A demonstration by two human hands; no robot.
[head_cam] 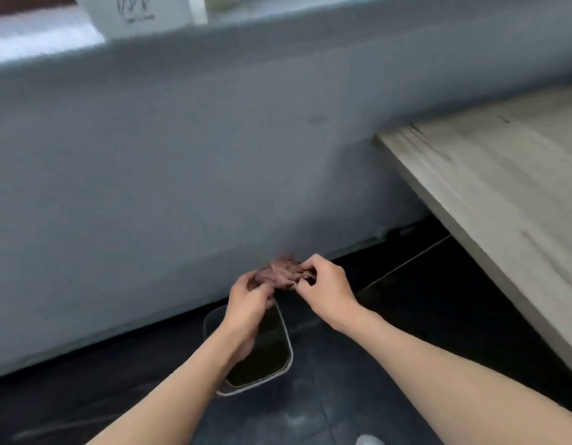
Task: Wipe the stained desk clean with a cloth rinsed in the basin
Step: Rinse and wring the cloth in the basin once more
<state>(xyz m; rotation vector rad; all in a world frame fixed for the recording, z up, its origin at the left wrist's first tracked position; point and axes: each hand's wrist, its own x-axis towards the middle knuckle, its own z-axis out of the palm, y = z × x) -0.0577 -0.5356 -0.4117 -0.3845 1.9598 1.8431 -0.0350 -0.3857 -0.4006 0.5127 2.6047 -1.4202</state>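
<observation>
Left grip (246, 300) and right grip (326, 287) pinch the bunched cloth (283, 273) between them over the basin (255, 384); I place the tabletop (503, 187) frame-right, nearer right grip.

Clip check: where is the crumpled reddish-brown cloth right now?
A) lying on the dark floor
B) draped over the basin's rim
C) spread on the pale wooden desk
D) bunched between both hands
D: the left hand and right hand both grip the crumpled reddish-brown cloth off the pale wooden desk.

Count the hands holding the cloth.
2. The left hand grips the cloth at its left end, the right hand pinches its right end, both above the basin. None looks hidden.
</observation>
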